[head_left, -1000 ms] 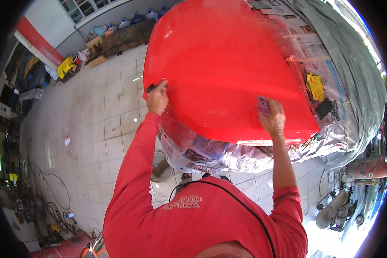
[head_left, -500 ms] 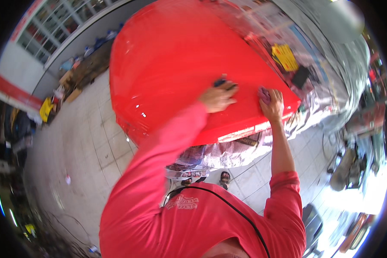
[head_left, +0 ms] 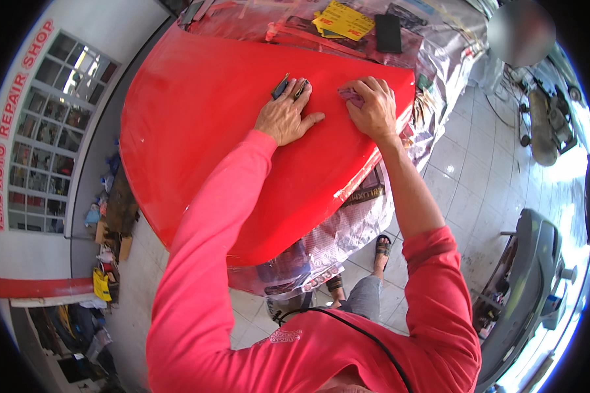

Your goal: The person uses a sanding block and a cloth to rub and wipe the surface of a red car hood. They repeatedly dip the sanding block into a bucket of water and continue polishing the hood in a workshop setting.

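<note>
A glossy red car panel (head_left: 203, 131), broad and curved, lies in front of me. My left hand (head_left: 285, 118) rests on it, thumb spread, fingers pressing a small dark flat pad (head_left: 280, 86) against the surface. Most of that pad is hidden under the fingers, so its exact kind cannot be told. To the right, near the panel's corner, my right hand (head_left: 373, 108) is closed around a crumpled purple cloth (head_left: 351, 97) and touches the paint.
Masking newspaper and plastic (head_left: 432, 98) border the panel. Yellow sheets (head_left: 344, 21) and a black rectangular piece (head_left: 388, 33) lie on the covering beyond. A grey bumper (head_left: 528, 288) stands at right, an air compressor (head_left: 543, 128) farther off. Boxes (head_left: 111, 242) line the left wall.
The view has turned, and I stand farther round the panel's right side. My left hand, blurred before, is now sharp. Both hands keep hold of the pad and the cloth.
</note>
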The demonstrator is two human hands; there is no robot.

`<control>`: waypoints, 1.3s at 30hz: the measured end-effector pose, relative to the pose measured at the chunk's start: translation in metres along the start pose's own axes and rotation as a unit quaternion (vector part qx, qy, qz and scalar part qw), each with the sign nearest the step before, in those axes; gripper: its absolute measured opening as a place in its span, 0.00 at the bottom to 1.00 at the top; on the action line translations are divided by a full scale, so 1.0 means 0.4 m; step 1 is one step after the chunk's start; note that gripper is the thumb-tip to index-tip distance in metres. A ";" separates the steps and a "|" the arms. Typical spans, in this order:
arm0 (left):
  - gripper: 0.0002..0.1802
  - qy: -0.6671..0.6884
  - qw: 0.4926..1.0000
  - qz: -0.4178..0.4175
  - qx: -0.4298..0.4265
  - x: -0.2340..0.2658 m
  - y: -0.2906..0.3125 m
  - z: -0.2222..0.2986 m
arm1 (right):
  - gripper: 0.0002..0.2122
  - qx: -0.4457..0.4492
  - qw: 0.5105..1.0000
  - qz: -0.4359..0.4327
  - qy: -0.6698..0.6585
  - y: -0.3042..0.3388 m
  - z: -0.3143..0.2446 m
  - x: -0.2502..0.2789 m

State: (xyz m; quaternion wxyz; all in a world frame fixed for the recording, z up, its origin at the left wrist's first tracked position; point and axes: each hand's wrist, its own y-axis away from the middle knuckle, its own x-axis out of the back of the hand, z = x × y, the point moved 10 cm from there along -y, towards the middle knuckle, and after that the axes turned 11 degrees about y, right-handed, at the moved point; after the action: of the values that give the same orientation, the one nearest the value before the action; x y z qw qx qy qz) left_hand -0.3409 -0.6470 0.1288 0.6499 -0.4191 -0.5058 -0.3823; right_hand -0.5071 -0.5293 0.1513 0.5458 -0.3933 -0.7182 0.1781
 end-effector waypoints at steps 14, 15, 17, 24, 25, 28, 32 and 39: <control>0.45 0.098 0.992 -0.027 0.071 -0.016 0.209 -0.057 | 0.18 0.045 0.959 -0.260 -0.102 -0.052 -0.263 -0.197; 0.45 0.067 0.996 -0.029 0.045 -0.010 0.219 -0.047 | 0.17 0.077 0.969 -0.219 -0.088 -0.069 -0.229 -0.167; 0.47 -0.007 0.999 -0.032 -0.010 0.022 0.296 -0.039 | 0.15 0.128 0.982 -0.133 -0.037 -0.081 -0.069 -0.073; 0.48 0.043 0.997 -0.021 -0.056 -0.004 -0.037 0.049 | 0.19 0.017 0.997 0.033 -0.065 -0.080 0.198 0.031; 0.47 0.071 0.995 -0.013 -0.061 -0.009 -0.119 0.074 | 0.20 0.015 0.996 0.033 -0.077 -0.072 0.187 0.025; 0.45 0.050 0.998 -0.014 -0.033 -0.035 -0.212 0.062 | 0.19 -0.003 0.995 0.013 -0.103 -0.093 0.173 -0.004; 0.44 0.063 0.997 -0.050 -0.016 -0.029 0.022 0.013 | 0.18 -0.008 0.997 0.003 -0.080 -0.087 0.219 0.011; 0.54 0.094 0.974 -0.072 0.194 0.041 0.845 -0.166 | 0.19 -0.051 0.999 0.003 -0.016 -0.089 0.219 0.007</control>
State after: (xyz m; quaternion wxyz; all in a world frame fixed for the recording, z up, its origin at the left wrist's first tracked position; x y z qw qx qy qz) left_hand -0.0041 -0.5896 0.0824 0.7343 -0.2093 -0.5360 -0.3602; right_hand -0.6013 -0.5344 0.1477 0.5128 -0.4194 -0.7341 0.1491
